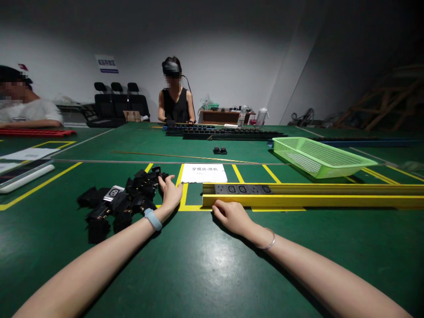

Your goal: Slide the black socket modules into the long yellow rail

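Note:
My left hand (170,194) rests at the right edge of a pile of black socket modules (122,203), fingers stretched toward the top ones and touching them. My right hand (232,215) lies curled on the green table, its fingers against the near left end of a long yellow rail (314,201). Several black socket modules (243,189) sit in the rail's channel. A white paper label (203,173) lies just behind the rail's left end.
A green plastic basket (318,157) stands at the right behind the rail. Two loose black modules (219,150) lie mid-table. A person across the table (175,99) works at long black strips (225,131). Another person (23,108) sits far left. Yellow tape lines mark the table.

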Demonstrator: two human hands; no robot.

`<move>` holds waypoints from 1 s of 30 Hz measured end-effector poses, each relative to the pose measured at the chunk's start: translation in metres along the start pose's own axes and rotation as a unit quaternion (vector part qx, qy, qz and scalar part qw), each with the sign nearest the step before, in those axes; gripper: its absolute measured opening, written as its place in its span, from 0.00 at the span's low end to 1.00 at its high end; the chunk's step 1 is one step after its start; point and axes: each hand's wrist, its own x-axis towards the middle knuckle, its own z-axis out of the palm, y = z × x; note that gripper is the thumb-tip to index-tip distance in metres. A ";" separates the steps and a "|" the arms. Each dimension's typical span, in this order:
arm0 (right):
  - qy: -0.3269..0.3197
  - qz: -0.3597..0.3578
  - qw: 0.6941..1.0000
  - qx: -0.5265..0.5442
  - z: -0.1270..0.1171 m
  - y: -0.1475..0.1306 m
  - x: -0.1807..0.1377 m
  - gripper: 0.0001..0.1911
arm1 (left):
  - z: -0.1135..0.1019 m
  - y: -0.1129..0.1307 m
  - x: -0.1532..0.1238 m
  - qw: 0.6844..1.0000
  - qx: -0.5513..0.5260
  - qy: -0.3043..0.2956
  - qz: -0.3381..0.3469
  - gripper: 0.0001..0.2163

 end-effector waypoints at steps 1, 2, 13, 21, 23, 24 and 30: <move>0.000 -0.001 1.000 0.000 0.000 0.000 0.000 0.14 | 0.000 0.000 0.000 1.000 0.007 -0.008 0.002 0.18; 0.001 -0.001 1.000 0.001 0.000 0.000 0.000 0.14 | 0.000 0.001 0.000 1.000 0.015 -0.014 0.004 0.17; -0.002 -0.002 1.000 -0.002 -0.001 0.000 0.000 0.13 | 0.002 0.002 0.003 0.984 0.157 -0.074 0.042 0.14; 0.002 -0.007 1.000 -0.005 0.000 0.001 0.000 0.13 | 0.005 0.000 0.003 0.979 0.184 -0.081 0.036 0.17; 0.001 -0.007 1.000 -0.006 0.000 0.000 0.000 0.13 | 0.004 0.000 0.003 0.978 0.185 -0.085 0.036 0.17; 0.001 -0.007 1.000 -0.006 0.000 0.000 0.000 0.13 | 0.004 0.001 0.003 0.978 0.185 -0.086 0.035 0.17; 0.001 -0.003 1.000 -0.007 -0.001 -0.001 -0.001 0.13 | 0.004 0.001 -0.001 0.975 0.201 -0.078 0.044 0.19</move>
